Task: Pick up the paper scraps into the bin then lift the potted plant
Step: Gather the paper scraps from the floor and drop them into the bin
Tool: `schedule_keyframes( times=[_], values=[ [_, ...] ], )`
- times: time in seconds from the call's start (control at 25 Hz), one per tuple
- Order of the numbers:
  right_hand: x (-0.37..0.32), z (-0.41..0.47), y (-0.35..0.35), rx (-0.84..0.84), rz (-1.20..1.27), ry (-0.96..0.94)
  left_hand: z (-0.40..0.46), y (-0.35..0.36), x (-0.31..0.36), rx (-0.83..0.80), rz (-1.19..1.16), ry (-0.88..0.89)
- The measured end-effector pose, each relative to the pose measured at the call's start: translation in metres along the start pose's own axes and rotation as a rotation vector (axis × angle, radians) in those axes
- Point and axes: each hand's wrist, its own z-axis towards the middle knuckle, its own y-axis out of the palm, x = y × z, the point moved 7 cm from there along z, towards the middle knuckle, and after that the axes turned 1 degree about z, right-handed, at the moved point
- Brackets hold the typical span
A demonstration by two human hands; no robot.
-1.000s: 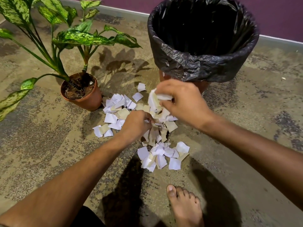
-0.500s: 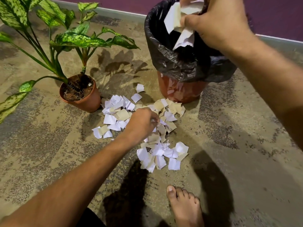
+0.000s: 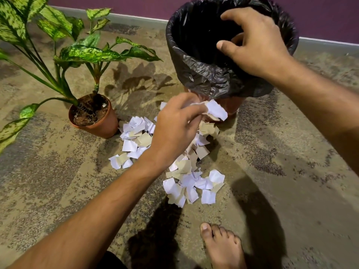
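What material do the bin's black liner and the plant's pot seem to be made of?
Bin liner: thin plastic film, likely; it is glossy black and crumpled in folds over the rim. Plant pot: smooth and orange-brown with an even rim; probably plastic, though terracotta is possible.

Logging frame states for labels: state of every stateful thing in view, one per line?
left hand: grips a bunch of paper scraps, raised off the floor.
right hand: over the bin mouth, fingers relaxed, holding nothing.
bin: upright, open, black liner folded over rim.
paper scraps: many on the floor.
potted plant: upright on the floor, untouched.
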Motion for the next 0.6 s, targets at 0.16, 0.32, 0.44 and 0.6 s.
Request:
schedule_keyframes(
  times=[0.16,0.32,0.44,0.6],
  values=[
    [-0.012,-0.030,-0.009,0.134,0.120,-0.074,0.026,-0.033,0.013,0.266,-0.038,0.069],
    [-0.008,-0.011,-0.033,0.360,0.250,-0.063,0.059,-0.050,0.025,0.392,-0.070,0.074],
    [0.034,-0.108,0.049,-0.190,-0.074,0.132,0.091,-0.049,0.025,0.407,-0.099,0.027],
    [0.010,-0.373,0.173,-0.807,0.028,0.292,0.127,-0.029,0.023,0.262,-0.038,-0.026]
  ],
)
